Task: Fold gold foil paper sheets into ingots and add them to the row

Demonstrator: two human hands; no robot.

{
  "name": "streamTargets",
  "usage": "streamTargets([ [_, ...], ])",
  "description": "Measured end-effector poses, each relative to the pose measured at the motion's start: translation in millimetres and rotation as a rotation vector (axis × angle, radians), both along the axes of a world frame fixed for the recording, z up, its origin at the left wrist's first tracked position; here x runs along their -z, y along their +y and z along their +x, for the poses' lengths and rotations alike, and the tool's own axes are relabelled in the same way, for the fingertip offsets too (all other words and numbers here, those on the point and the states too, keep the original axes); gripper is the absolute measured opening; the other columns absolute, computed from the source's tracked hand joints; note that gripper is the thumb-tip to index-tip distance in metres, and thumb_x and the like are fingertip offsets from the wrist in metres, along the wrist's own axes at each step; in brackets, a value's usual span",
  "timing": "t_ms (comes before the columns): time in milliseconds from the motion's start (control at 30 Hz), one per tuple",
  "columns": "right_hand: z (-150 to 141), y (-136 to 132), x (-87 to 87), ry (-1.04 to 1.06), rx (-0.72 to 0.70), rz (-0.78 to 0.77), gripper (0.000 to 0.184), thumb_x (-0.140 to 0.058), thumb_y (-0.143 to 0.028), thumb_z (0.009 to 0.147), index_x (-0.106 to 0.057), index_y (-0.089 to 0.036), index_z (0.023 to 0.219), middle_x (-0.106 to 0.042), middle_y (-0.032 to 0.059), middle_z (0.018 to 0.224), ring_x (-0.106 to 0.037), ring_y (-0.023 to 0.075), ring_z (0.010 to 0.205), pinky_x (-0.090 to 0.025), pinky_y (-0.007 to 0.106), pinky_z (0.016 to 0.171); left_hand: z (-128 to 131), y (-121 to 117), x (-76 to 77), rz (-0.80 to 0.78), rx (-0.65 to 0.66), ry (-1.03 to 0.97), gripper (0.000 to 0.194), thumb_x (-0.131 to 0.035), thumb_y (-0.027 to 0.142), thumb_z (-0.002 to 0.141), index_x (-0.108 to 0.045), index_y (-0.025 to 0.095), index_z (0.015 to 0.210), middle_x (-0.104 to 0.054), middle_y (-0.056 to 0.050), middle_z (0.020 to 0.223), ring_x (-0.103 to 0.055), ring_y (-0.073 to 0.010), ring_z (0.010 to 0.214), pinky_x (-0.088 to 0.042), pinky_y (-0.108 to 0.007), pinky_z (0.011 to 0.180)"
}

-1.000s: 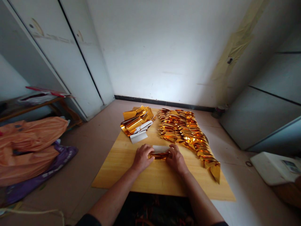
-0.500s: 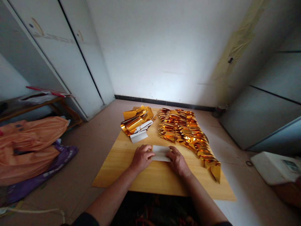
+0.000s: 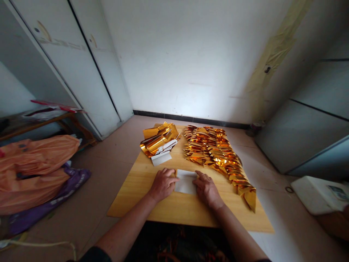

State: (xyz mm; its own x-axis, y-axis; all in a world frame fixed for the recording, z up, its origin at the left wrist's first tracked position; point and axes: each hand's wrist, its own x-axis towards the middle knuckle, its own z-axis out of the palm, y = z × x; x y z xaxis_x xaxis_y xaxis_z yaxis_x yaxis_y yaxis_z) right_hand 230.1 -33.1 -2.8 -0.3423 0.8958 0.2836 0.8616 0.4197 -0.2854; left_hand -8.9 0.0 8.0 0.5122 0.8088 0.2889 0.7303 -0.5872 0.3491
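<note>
A small sheet of foil paper (image 3: 185, 181), white side up, lies on the wooden board in front of me, with a crease near its far edge. My left hand (image 3: 163, 183) grips its left edge, the thumb on the white face and the fingers bent at the far left corner. On the opposite side, my right hand (image 3: 206, 186) holds the right edge, its fingers curled over the far right corner. Beyond my left hand is a loose pile of gold foil sheets (image 3: 158, 140), one lying white side up at its near edge.
Overlapping rows of folded gold foil pieces (image 3: 209, 149) cover the board's right side. The wooden board (image 3: 131, 200) rests low above the tiled floor. An orange bag (image 3: 35, 171) and a purple bag (image 3: 54, 198) lie at left; a white box (image 3: 317, 194) stands at right.
The sheet's near part has opened out toward me and now lies flatter, showing more white. Both hands stay at its sides, with the fingers slightly more spread.
</note>
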Motion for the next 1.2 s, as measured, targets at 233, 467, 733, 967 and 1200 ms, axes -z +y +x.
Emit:
streamTargets([
  [233, -7.6, 0.4, -13.9, 0.034, 0.087, -0.069, 0.019, -0.053, -0.018, 0.083, -0.070, -0.023, 0.082, -0.056, 0.0070, 0.126, -0.053, 0.0229, 0.101, -0.041, 0.035, 0.080, 16.7, -0.5, -4.4, -0.040, -0.126, -0.046, 0.007, -0.066, 0.027, 0.076, -0.071, 0.025, 0.074, -0.064, -0.003, 0.102, -0.052, -0.0208, 0.096, -0.039, -0.035, 0.082],
  [467, -28.8, -0.8, -7.6, 0.132, 0.322, -0.028, 0.006, -0.061, -0.025, 0.078, -0.061, -0.020, 0.075, -0.061, 0.0069, 0.111, -0.052, 0.0219, 0.094, -0.038, 0.032, 0.076, 29.4, -5.3, 2.3, -0.031, -0.274, -0.076, 0.005, -0.071, 0.021, 0.071, -0.067, 0.024, 0.070, -0.063, -0.002, 0.108, -0.052, -0.0234, 0.103, -0.035, -0.040, 0.087],
  [733, -25.5, 15.3, -8.2, 0.216, 0.348, -0.153, 0.068, -0.057, -0.014, 0.065, -0.041, -0.025, 0.131, -0.057, 0.0091, 0.119, -0.052, 0.0253, 0.106, -0.040, 0.035, 0.082, 30.8, 0.5, 6.7, -0.089, -0.309, -0.158, 0.057, -0.068, 0.015, 0.068, -0.052, 0.028, 0.121, -0.060, -0.004, 0.121, -0.050, -0.0243, 0.112, -0.033, -0.042, 0.095],
  [967, -27.7, 20.4, -9.3, 0.214, 0.292, -0.133, 0.056, -0.054, -0.008, 0.061, -0.054, -0.025, 0.115, -0.058, 0.0074, 0.106, -0.053, 0.0245, 0.103, -0.043, 0.033, 0.081, 29.5, 7.6, 9.0, -0.077, -0.198, -0.147, 0.068, -0.066, 0.013, 0.066, -0.045, 0.028, 0.129, -0.055, -0.005, 0.125, -0.047, -0.0249, 0.115, -0.035, -0.040, 0.094],
  [1200, -23.4, 16.5, -12.9, 0.272, 0.199, -0.088, 0.026, -0.055, -0.009, 0.067, -0.058, -0.021, 0.091, -0.058, 0.0044, 0.094, -0.055, 0.0197, 0.092, -0.043, 0.029, 0.077, 29.6, 4.1, 5.2, -0.018, -0.156, -0.144, 0.045, -0.065, 0.011, 0.067, -0.058, 0.025, 0.109, -0.059, -0.004, 0.109, -0.049, -0.0233, 0.109, -0.036, -0.039, 0.091],
])
